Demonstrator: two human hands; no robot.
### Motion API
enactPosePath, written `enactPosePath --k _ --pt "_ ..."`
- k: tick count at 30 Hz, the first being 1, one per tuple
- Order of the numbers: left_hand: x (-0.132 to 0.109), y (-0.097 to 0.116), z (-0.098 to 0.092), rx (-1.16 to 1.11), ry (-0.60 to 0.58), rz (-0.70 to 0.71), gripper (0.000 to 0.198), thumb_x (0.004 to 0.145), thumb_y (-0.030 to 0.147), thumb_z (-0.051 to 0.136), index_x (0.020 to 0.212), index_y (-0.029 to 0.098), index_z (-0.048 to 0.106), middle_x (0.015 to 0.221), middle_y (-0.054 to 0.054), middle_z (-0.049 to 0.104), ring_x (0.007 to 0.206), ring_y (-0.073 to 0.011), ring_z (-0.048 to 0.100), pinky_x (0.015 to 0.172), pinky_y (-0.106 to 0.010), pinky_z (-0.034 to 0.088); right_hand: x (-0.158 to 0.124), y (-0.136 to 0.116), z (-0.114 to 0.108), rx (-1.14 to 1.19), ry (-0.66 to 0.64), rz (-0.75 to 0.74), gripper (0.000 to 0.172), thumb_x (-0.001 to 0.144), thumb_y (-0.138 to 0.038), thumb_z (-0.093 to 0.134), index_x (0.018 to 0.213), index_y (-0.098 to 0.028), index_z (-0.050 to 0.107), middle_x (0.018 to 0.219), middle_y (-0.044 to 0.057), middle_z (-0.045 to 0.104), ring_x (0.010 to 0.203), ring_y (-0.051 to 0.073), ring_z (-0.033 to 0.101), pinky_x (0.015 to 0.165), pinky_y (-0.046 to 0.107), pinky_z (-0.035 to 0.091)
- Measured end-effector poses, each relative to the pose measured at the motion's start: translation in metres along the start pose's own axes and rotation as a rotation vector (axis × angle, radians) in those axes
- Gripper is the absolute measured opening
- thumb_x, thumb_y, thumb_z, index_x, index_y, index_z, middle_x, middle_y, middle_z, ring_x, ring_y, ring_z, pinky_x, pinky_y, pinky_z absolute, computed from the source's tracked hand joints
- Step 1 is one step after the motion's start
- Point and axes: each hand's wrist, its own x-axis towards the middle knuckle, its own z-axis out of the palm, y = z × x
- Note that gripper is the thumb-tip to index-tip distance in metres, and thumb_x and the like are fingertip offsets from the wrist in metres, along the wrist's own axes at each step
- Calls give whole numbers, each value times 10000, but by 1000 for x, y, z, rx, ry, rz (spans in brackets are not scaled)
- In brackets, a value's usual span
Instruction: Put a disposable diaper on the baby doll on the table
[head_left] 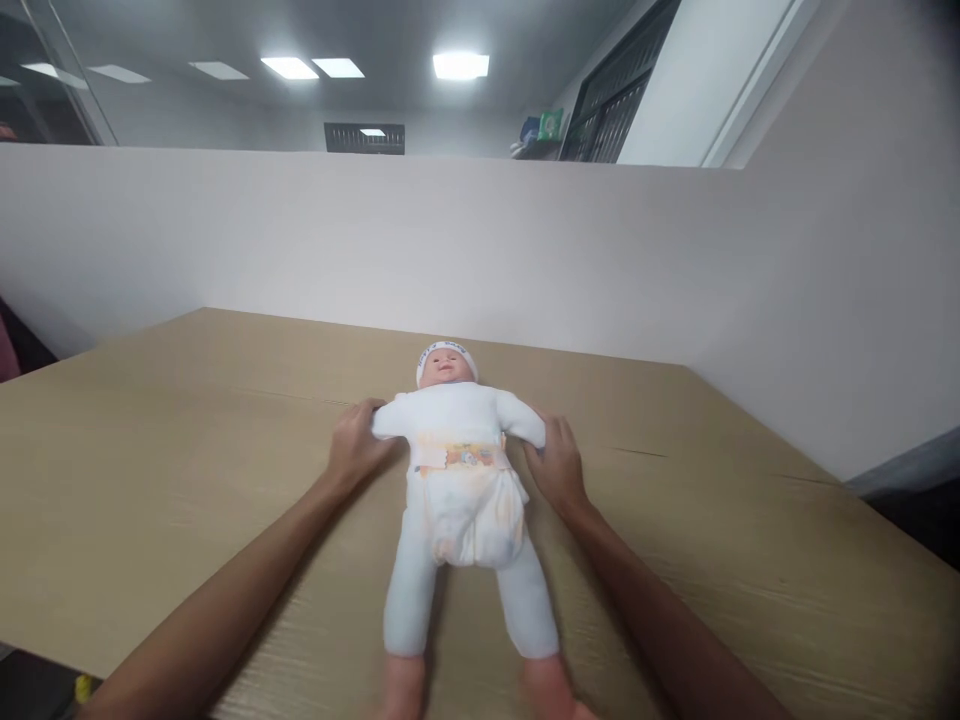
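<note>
A baby doll in a white long-sleeved suit and a white headband or cap lies on its back on the wooden table, head away from me. Around its hips sits a diaper with an orange printed waistband. My left hand is closed around the end of the doll's arm on the left. On the other side, my right hand grips the end of the other arm. Both doll arms are stretched out sideways. Its legs point toward me, bare feet partly cut off by the lower edge.
A pale wall rises behind the table's far edge, with an opening or glass above it. Another wall stands at the right. Something small and yellow shows below the table at the lower left.
</note>
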Motion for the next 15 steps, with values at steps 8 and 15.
enactPosePath --k 8,15 --pt "-74 79 -44 -193 57 -113 423 820 433 799 1167 233 662 1094 -48 795 930 -249 749 786 -326 559 -17 -12 -28 197 182 120 517 873 -340 627 1371 -204 630 1277 146 736 1142 323 706 968 484 609" --pt "-239 121 -100 -466 -303 -485 350 728 534 809 1001 320 760 938 -19 780 922 -340 735 735 -424 617 -94 -56 -135 287 153 87 536 831 -538 688 1282 -248 690 1225 174 754 1118 399 738 956 588 611"
